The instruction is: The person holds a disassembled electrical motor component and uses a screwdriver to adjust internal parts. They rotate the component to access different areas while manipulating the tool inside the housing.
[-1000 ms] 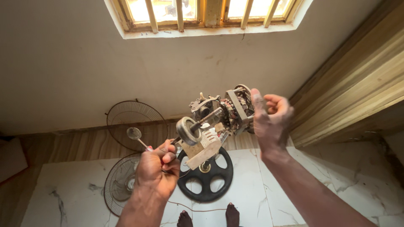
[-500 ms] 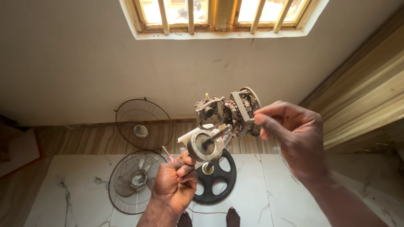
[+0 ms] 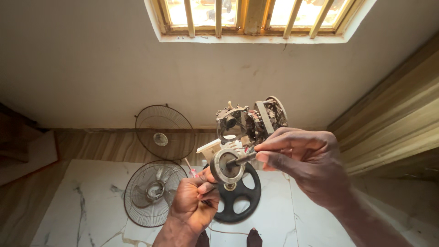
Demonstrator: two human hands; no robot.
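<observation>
Left hand (image 3: 194,206) grips fan motor (image 3: 249,126); right hand (image 3: 304,162) pinches its shaft (image 3: 240,158), pointing camera-ward

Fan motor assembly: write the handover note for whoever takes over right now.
Left hand: closed grip holding the fan motor assembly up from below, with a red-handled tool tucked in the same hand.
Right hand: fingertips pinched on the motor shaft, which pokes out of the round metal hub.
On the floor: black wheel-shaped base under the hands, two wire fan guards to the left.
Done: motor is bare, guards off.
Left: cannot tell from this view.
</observation>
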